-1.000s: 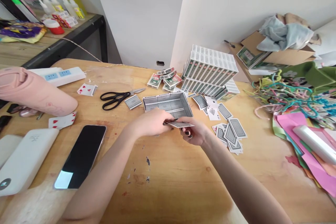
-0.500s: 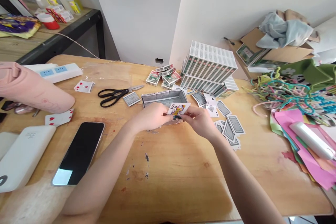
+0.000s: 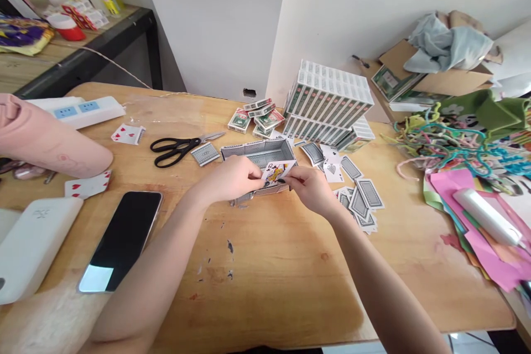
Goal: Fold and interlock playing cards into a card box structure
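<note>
Between my two hands is a queen playing card (image 3: pixel 275 172), face toward me, held at its two side edges. My left hand (image 3: pixel 237 178) pinches its left edge, and my right hand (image 3: pixel 309 188) grips the right. Just behind the card sits an open box built from playing cards (image 3: pixel 265 150), grey-patterned backs on its inner walls; my hands and the card hide part of its near side. Loose playing cards (image 3: pixel 360 203) lie spread to the right of my right hand. Left of the box lie a folded card (image 3: pixel 204 154) and black-handled scissors (image 3: pixel 176 149).
Stacked card packs (image 3: pixel 327 99) stand behind the box, with several loose packs (image 3: pixel 258 116) beside them. To the left are a phone (image 3: pixel 122 240), a power bank (image 3: pixel 37 249), a pink roll-shaped case (image 3: pixel 53 135) and a power strip (image 3: pixel 83 113). Coloured paper (image 3: pixel 489 238) covers the right side.
The queen card has tilted, with its right side raised a little, and its face shows more. My fingers stay on its edges. The whole view has shifted slightly.
</note>
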Motion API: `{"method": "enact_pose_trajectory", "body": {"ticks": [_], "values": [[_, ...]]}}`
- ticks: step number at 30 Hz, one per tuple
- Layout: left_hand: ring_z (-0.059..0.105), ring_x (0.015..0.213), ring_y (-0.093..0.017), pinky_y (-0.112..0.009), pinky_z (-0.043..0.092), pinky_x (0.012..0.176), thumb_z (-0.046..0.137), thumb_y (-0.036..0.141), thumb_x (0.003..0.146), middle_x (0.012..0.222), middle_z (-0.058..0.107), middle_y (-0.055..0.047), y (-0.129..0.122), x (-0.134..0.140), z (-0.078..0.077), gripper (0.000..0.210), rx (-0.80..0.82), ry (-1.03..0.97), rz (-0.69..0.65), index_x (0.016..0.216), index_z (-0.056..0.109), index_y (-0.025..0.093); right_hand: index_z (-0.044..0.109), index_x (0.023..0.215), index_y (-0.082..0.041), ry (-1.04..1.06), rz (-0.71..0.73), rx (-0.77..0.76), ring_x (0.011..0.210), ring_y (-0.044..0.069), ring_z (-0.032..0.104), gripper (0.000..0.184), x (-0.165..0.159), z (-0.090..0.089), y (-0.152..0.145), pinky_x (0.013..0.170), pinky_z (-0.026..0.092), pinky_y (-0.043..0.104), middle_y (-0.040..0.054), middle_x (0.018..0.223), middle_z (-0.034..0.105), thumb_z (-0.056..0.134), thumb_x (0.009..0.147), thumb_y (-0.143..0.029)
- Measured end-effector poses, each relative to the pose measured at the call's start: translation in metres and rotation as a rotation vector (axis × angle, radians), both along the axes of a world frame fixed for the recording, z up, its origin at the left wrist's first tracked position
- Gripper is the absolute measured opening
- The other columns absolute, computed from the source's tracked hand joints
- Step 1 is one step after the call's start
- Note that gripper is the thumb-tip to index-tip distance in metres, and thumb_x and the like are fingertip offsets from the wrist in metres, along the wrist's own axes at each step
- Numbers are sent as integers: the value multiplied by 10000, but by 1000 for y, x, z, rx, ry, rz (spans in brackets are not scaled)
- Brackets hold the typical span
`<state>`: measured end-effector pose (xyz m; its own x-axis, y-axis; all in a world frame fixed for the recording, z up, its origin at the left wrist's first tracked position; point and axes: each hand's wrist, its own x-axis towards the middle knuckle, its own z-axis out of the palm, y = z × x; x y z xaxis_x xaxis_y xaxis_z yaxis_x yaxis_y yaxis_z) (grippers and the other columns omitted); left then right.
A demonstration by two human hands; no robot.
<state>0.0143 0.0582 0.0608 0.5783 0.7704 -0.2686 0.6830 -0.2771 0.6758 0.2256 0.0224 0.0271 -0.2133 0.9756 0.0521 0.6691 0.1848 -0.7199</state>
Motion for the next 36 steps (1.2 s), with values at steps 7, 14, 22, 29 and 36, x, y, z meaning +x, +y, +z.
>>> {"method": "enact_pose_trajectory", "body": {"ticks": [7, 14, 22, 29, 36], "values": [[181, 500, -85, -280, 110, 478, 487, 352, 765, 546, 218, 38, 1, 0, 0, 364, 5, 23, -20, 526, 271, 182, 633, 673, -179, -32, 18, 87, 591, 126, 504, 204, -1, -3, -2, 570, 367, 229, 7, 630, 606, 518, 840, -197], [189, 483, -77, -270, 126, 465, 495, 327, 765, 523, 229, 38, 2, 2, -1, 377, 37, 33, -45, 501, 274, 171, 598, 635, -178, -85, 45, 139, 568, 120, 481, 235, 2, -5, -2, 558, 354, 225, 4, 593, 556, 509, 852, -190], [229, 484, -79, -262, 154, 464, 498, 348, 777, 521, 269, 36, 3, -2, -1, 361, 15, 45, -79, 497, 358, 169, 651, 704, -186, -75, 69, 178, 611, 138, 538, 213, 3, -7, -4, 595, 394, 239, 29, 667, 633, 499, 852, -167], [184, 509, -93, -278, 121, 480, 446, 365, 801, 566, 209, 32, 2, -6, 3, 377, -39, 18, -97, 536, 245, 187, 651, 726, -185, -70, 78, 158, 616, 137, 549, 207, 4, -8, -3, 597, 402, 236, 26, 672, 636, 496, 862, -167], [168, 496, -88, -292, 112, 488, 472, 326, 788, 546, 211, 38, 2, -4, 1, 390, 23, 55, -106, 485, 273, 182, 614, 669, -186, -107, 113, 229, 610, 136, 528, 225, 3, -9, -2, 593, 390, 243, 23, 641, 604, 508, 867, -170]]}}
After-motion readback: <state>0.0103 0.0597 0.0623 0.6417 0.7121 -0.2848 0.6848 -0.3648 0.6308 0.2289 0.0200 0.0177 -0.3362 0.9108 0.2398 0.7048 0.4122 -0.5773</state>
